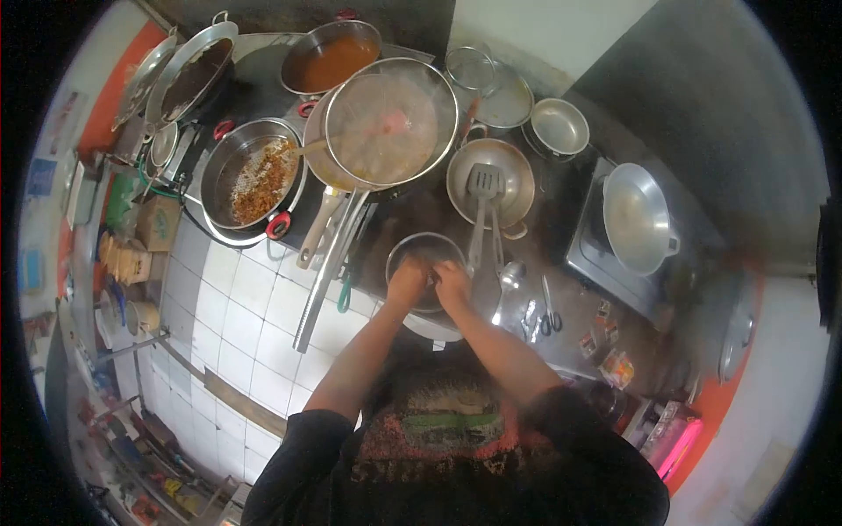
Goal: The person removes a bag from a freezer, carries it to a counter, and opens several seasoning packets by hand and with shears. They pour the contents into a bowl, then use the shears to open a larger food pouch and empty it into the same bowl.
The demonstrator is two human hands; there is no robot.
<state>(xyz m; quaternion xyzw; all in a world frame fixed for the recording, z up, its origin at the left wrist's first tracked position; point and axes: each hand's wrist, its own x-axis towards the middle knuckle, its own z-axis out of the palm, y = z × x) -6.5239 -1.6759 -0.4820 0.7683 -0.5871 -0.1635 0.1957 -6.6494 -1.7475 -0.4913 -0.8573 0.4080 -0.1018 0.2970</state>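
Hands: two bare ones, the left hand [410, 280] and the right hand [453, 285], close together over one round bowl [427, 309] with a thin pale rim. Both have their fingers bent inward; whether they pinch anything cannot be told.
Bowl: one, at the counter's near edge, in front of the person's dark T-shirt [438, 430].
Red-handled pots: two, both silver metal; one pot of orange-brown liquid [333, 63] at the back, one pot of brown and white crumbly food [263, 180] nearer.
Large strainer: one round, long-handled metal strainer [392, 123] over a steaming pan whose contents look pale and blurred.
Small strainer: one round mesh strainer [471, 68], by a shallow metal pan [511, 96].
Two-handled pan: one round silver pan [517, 186], with two long metal utensils leaning in it; one is a slotted turner [485, 181].
Right side: one empty-looking aluminium wok [635, 217] on a silver stove [589, 254]; one round metal bowl [560, 128] behind, to its left.
Counter: one metal spoon [513, 276], one pair of dark-handled scissors [550, 309], several small colourful packets [617, 369].
Far left: two large metal woks, the nearer wok [195, 74] holding something dark.
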